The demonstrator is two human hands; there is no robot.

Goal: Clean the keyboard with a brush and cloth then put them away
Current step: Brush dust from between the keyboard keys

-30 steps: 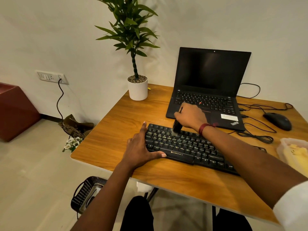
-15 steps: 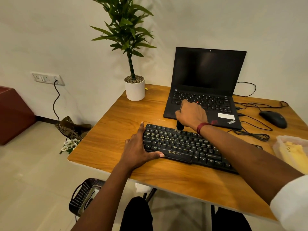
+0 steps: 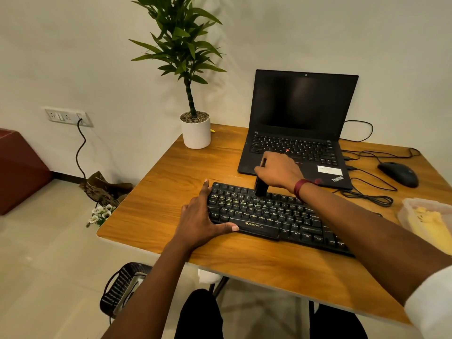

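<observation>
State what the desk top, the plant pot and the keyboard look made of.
Desk top: wood or wood-look laminate, visible grain, satin sheen. Plant pot: smooth matte white, likely ceramic or plastic. Keyboard: matte black plastic, it seems.

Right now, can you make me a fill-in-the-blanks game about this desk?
1. The right hand holds a black ____ against the Zebronics keyboard.
2. The left hand rests flat at the keyboard's ____ end.
3. The plant grows in a ____ pot.
4. The black mouse sits to the ____ of the ThinkPad laptop.
Missing words: brush, left, white, right.
</observation>
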